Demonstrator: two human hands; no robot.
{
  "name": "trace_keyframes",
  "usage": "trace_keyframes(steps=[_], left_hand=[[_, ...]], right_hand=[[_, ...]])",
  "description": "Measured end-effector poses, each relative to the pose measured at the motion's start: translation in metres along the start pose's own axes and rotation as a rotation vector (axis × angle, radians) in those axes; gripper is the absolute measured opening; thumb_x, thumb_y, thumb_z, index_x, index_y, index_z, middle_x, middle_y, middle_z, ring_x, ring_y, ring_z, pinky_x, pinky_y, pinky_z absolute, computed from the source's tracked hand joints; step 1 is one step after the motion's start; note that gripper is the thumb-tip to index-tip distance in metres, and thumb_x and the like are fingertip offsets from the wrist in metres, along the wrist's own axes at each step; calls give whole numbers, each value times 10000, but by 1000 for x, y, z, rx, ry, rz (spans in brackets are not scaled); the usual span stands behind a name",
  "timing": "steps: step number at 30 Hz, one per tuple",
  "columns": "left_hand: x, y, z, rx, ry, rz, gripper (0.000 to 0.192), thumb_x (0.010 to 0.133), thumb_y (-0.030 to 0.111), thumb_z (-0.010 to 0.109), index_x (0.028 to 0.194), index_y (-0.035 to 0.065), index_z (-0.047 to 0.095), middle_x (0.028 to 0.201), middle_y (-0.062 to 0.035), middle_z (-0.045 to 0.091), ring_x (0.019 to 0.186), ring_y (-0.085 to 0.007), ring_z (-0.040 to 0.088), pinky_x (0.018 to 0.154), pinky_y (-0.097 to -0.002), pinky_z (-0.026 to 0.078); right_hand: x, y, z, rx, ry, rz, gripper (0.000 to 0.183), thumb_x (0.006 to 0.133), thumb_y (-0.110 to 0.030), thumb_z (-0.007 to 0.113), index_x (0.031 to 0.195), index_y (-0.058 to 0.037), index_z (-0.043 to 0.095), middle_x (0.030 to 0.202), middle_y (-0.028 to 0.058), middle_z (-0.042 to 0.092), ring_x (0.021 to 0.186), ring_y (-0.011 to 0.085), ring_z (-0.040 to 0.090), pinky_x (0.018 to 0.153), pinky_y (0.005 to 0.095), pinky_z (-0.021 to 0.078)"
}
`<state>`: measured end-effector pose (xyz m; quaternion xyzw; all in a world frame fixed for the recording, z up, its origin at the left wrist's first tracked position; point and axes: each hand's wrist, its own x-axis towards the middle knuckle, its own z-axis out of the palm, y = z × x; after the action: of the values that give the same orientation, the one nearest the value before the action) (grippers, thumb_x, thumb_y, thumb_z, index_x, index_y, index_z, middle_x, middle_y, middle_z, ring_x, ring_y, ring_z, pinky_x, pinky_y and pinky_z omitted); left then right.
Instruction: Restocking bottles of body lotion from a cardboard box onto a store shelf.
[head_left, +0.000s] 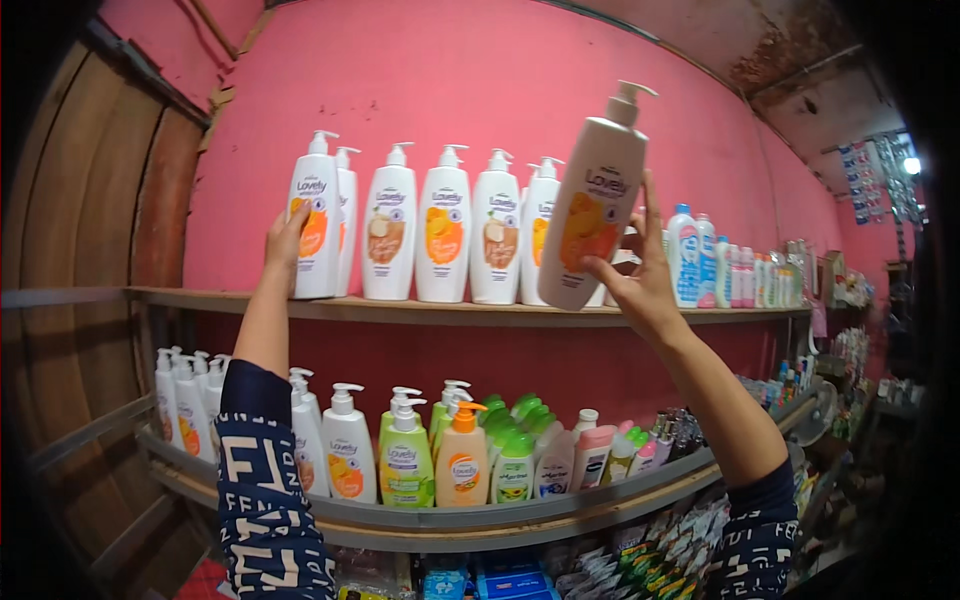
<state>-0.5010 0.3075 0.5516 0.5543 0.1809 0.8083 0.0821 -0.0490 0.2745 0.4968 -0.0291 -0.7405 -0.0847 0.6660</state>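
My right hand (637, 277) grips a white pump bottle of Lovely lotion (592, 202) with an orange label picture. It is tilted, with its pump to the upper right, in front of the upper shelf. On the left, my left hand (285, 244) is wrapped around the side of another Lovely pump bottle (319, 225), which stands upright at the shelf's edge. Between my hands a row of similar bottles stands upright, among them one with a brown label picture (388, 232) and one with an orange picture (444, 232). The raised bottle hides part of the row behind it.
The upper wooden shelf (450, 313) runs along a pink wall (450, 82). Blue-capped bottles (683, 255) stand farther right. Below, a railed shelf (450, 517) holds green, peach and white bottles. Wooden boards (90, 225) close the left side. Packets (660, 559) lie underneath.
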Motion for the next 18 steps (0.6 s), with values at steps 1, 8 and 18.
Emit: trace_keyframes(steps=[1,8,18], left_hand=[[-5,2,6,89,31,27,398,881,322,608,1118,5,570,949,-65,623,828,-131,622,735,-281,504],[-9,-8,-7,341,40,66,635,830,485,631,1208,0,474,1138,-150,547,1036,-220,550,865,-351,452],[-34,25,-22,742,-265,-198,824,858,636,466,1359,20,248,1329,-188,430,1239,-261,431,985,-391,378]], right_hand=[[0,1,1,-1,-9,20,1072,726,-13,723,1478,-246,-5,1188,120,509,1001,181,576,705,293,578],[-6,-1,14,0,8,46,1054,720,0,729,1479,-221,32,1221,150,486,928,176,583,713,302,569],[-11,11,22,36,7,66,1031,739,-6,708,1479,-233,27,1159,125,493,930,169,562,675,292,579]])
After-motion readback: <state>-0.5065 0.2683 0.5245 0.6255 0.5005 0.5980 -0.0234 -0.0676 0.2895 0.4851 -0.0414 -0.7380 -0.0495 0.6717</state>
